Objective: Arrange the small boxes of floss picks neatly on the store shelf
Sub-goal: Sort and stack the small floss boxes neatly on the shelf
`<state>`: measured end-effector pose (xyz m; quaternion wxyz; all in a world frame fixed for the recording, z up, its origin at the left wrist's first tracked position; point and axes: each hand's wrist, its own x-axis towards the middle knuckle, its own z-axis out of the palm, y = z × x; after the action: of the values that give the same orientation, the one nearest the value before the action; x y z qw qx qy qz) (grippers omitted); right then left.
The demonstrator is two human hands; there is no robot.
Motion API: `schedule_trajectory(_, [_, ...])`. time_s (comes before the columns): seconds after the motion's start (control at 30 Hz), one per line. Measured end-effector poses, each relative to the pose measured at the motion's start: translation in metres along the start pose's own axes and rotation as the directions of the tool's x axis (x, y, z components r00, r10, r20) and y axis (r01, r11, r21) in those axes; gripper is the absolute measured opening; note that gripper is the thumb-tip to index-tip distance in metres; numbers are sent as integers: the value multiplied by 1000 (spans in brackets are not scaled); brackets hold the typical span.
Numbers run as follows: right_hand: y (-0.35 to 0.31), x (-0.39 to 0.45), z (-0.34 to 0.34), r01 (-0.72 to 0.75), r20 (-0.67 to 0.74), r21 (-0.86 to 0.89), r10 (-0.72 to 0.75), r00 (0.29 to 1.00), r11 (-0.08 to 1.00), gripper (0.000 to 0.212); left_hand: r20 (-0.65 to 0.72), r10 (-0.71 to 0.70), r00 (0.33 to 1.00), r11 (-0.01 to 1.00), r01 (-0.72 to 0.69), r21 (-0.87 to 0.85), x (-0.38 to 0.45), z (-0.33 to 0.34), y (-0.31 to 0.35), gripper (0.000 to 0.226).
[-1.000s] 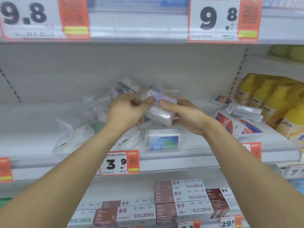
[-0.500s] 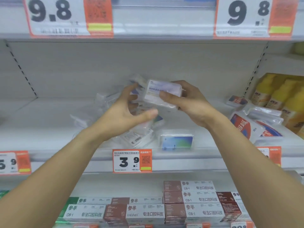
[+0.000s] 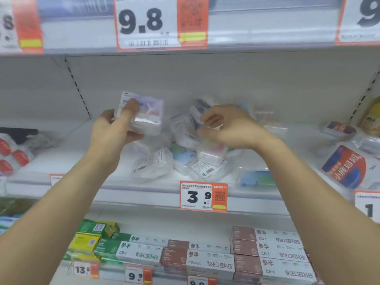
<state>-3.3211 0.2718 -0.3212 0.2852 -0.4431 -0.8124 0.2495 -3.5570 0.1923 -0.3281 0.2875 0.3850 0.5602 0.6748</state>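
A clear box of floss picks (image 3: pixel 141 114) sits raised above the white middle shelf (image 3: pixel 61 159), gripped in the person's left hand (image 3: pixel 115 132), thumb across its printed face and fingers curled beneath. Just to its right, the right hand (image 3: pixel 228 128) reaches into a loose heap of similar floss boxes (image 3: pixel 185 153), its fingers bent toward a blurred box at the top of the pile; whether they actually pinch it cannot be told. The heap lies jumbled, boxes tilted and overlapping, some label-down with barcodes showing. One blue-fronted box (image 3: pixel 257 177) stands apart near the shelf's front edge, behind the clear lip. A 3.9 price tag (image 3: pixel 203 197) hangs on the rail below the heap. Right of the pile lie bagged packs with a red-and-blue label (image 3: pixel 347 167), and a yellow bottle (image 3: pixel 372 118) is cut off at the frame's edge. At far left, red-and-white packets (image 3: pixel 12 155) are partly out of frame. Above, a 9.8 price tag (image 3: pixel 160 23) fronts the upper shelf. Below, rows of brown and white cartons (image 3: pixel 267 256) and green cartons (image 3: pixel 96 241) fill the lower shelf. Motion blur softens both hands and most printing.
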Motion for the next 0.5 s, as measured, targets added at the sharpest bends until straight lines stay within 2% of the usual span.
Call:
schedule_trajectory(0.07, [-22, -4, 28, 164, 40, 46, -166, 985, 985, 35, 42, 34, 999, 999, -35, 22, 0, -18, -5, 20])
schedule_trajectory(0.17, [-44, -8, 68, 345, 182, -132, -319, 930, 929, 56, 65, 82, 995, 996, -84, 30, 1, -46, -13, 19])
schedule_trajectory(0.23, [-50, -3, 84, 376, 172, -237, -342, 924, 896, 58, 80, 72, 994, 995, -78, 70, 8, -71, -22, 28])
schedule_trajectory(0.33, [-58, 6, 90, 332, 106, -222, -316, 943, 917, 53, 125, 9, 992, 962, -43, 270, 18, -117, -38, 39])
schedule_trajectory(0.4, [-60, 12, 96, 310, 82, -256, -299, 951, 915, 53, 135, 4, 991, 875, -69, 479, 23, -141, -47, 44])
schedule_trajectory(0.5, [-62, 17, 113, 284, 80, -323, -273, 959, 903, 50, 138, 11, 990, 621, -115, 775, 36, -162, -50, 52])
